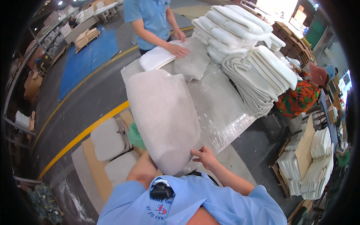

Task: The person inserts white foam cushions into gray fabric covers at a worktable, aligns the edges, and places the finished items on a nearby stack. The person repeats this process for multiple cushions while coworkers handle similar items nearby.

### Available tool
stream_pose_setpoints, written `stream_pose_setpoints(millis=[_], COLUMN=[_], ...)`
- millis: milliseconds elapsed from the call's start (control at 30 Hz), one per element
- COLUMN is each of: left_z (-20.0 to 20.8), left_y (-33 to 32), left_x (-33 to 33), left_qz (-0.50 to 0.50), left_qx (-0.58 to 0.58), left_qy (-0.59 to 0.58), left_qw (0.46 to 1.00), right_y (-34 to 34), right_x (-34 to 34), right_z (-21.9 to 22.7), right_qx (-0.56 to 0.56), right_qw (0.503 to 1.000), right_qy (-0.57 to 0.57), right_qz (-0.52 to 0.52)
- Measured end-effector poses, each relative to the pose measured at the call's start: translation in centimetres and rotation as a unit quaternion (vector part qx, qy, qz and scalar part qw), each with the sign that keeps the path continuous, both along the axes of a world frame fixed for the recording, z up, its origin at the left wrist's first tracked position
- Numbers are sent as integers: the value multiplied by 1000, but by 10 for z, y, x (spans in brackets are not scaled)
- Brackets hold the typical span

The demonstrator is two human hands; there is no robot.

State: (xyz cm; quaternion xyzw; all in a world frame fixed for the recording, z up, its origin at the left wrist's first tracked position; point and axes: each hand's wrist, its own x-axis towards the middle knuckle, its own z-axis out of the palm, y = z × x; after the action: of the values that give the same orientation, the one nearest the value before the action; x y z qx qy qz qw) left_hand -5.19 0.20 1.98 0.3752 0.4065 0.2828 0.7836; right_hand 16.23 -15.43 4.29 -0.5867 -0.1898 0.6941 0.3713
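A person's right hand [204,156] pinches the near right edge of a grey cloth-covered pad [161,112] at the near side of a plastic-covered table [221,112], the left hand hidden behind it, its grip impossible to tell, as a co-worker [152,23] bends over a white pad [158,60] opposite.

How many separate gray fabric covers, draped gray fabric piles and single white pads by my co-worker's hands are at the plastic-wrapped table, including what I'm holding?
Separate gray covers: 2 (held gray cover, loose gray cover)
Draped gray fabric pile: 1
Single white pad: 1
Total: 4
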Motion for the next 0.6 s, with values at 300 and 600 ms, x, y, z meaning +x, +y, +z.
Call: stream_pose_setpoints(millis=[300, 600], left_z=[-5, -55], left_y=[-22, -40], left_x=[9, 39], left_qz=[-356, -384], left_qx=[98, 298], left_qy=[164, 315], left_qw=[915, 815], right_y=[3, 8], right_x=[46, 62], right_z=[82, 101], right_qx=[415, 541], right_qw=[807, 645], right_qy=[-385, -537], right_qz=[-168, 51])
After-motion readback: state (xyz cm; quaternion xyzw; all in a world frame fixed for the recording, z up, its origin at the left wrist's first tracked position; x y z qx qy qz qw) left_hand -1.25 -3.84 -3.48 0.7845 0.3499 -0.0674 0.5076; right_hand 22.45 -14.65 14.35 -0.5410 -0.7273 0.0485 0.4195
